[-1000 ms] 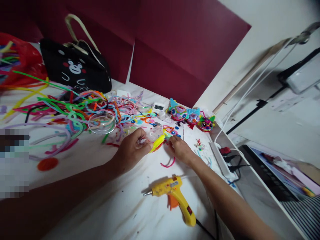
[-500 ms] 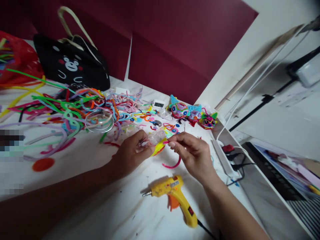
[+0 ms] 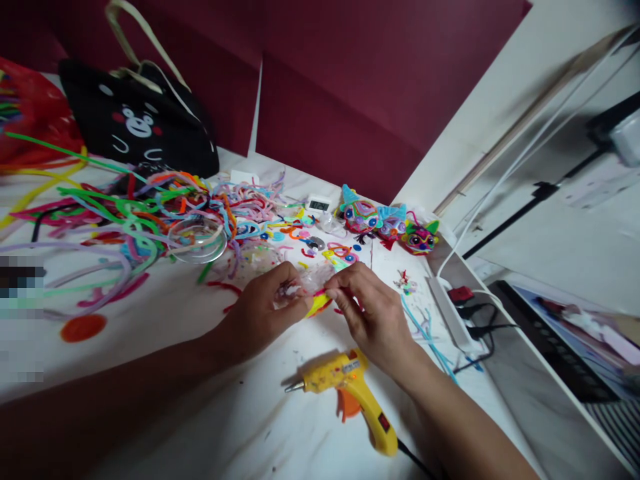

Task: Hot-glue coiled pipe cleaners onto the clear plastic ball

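Note:
Between my two hands, above the white table, is a small yellow piece (image 3: 318, 305) with a pink-red strip along its top. My left hand (image 3: 267, 303) pinches its left end, thumb and fingers closed. The fingertips of my right hand (image 3: 367, 307) are closed at its right end, on the pink strip. Just behind the piece is crumpled clear plastic (image 3: 316, 277). Nearer to me, a yellow glue gun (image 3: 345, 383) lies on its side, its metal nozzle pointing left and its orange trigger toward me.
Tangled pipe cleaners (image 3: 145, 213) and a clear round dish (image 3: 197, 241) are at the left, before a black bag (image 3: 140, 123). Colourful crafted heads (image 3: 363, 217) stand at the back. A white power strip (image 3: 453, 313) runs along the right edge; an orange disc (image 3: 83, 328) lies at the left.
My right hand has shifted slightly left, closer to my left hand, and covers more of the curved red strip behind it. The pink strip now lies against the yellow piece.

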Tool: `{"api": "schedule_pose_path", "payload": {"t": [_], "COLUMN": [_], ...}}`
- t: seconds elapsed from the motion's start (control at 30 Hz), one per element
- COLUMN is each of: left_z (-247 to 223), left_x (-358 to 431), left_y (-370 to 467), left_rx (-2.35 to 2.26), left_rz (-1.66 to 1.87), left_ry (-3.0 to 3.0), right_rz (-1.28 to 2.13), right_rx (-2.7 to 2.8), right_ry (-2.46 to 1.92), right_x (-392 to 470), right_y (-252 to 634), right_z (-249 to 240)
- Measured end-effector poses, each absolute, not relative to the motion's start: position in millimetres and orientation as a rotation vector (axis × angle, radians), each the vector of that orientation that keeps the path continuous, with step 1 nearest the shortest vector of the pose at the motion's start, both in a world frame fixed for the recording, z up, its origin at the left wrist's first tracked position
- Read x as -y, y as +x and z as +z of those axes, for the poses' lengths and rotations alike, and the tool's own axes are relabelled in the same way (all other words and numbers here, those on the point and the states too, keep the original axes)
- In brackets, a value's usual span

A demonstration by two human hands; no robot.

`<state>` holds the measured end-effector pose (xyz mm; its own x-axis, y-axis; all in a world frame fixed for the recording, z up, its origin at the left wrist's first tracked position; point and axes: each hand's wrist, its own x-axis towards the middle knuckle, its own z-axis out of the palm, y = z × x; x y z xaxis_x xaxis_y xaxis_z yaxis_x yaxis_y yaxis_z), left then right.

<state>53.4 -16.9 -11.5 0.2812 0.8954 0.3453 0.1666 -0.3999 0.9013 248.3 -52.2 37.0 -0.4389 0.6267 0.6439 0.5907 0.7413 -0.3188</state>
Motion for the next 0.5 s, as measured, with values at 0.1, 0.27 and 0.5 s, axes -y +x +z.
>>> {"api": "schedule_pose_path", "payload": {"t": [0.1,0.27,0.5], "left_z": [-12.5,-13.1,-10.5], "left_x": [16.4,17.0,17.3], "left_y": [53.3,52.9,53.9], "left_rx": [-0.948,-0.939,-0.951], "left_rz": [1.188,1.178,1.160], "left_ry": [1.776,1.774,1.731], "right_rz": [0.021,-0.040,-0.140], "right_rx": [2.162,2.176,2.222], "right_ry": [-0.907,-0.884,-0.861], "right_x": [51.2,50.4,49.6], "right_y": [247.6,246.7,247.3], "right_z": [34.3,31.3,27.3]}}
